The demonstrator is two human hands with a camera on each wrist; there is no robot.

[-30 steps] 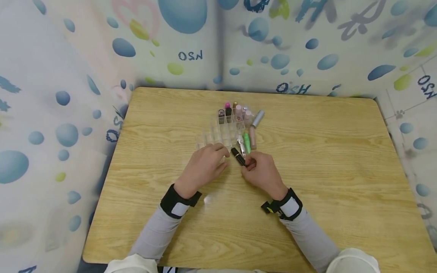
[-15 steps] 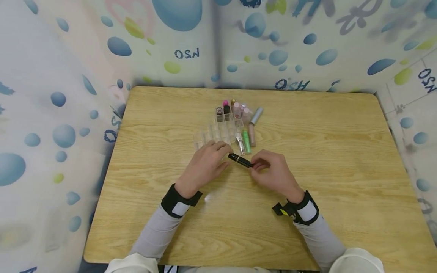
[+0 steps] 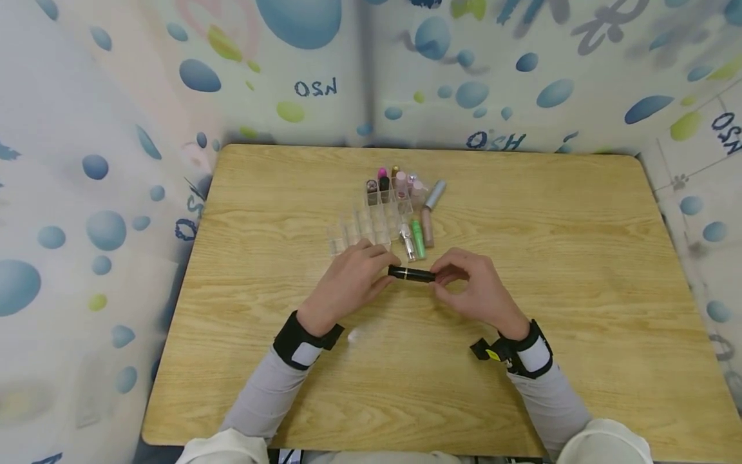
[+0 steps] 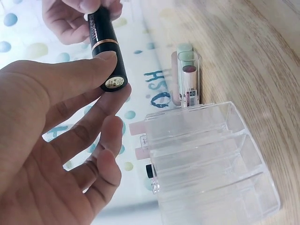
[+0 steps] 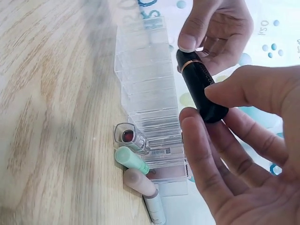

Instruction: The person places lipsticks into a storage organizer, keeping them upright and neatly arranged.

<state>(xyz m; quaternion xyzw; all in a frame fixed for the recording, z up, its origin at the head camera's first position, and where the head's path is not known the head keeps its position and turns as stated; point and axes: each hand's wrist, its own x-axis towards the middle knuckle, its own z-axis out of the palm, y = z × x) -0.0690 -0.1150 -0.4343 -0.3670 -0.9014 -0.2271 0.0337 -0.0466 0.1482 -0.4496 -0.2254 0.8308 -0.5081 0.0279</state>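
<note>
A black lipstick (image 3: 411, 274) with a gold band lies level between my two hands, above the table. My left hand (image 3: 350, 283) pinches its left end between thumb and fingers. At that end, a small round label (image 4: 115, 83) shows in the left wrist view. My right hand (image 3: 475, 287) pinches the other end with thumb and fingertips. In the right wrist view the lipstick (image 5: 199, 86) looks capped. Just beyond the left hand stands a clear stepped lipstick organizer (image 5: 147, 70), its front partly hidden by that hand in the head view. Several lipsticks fill its back slots.
Along the organizer's right side lie a clear-cased lipstick (image 3: 408, 243), a green tube (image 3: 418, 240), a pinkish-brown tube (image 3: 427, 227) and a grey tube (image 3: 436, 194). The wooden table (image 3: 580, 270) meets patterned walls behind and at both sides.
My right hand has drawn the black lipstick from beside the clear-cased one, right and toward me, turning it level. The left hand, near its end before, now pinches it.
</note>
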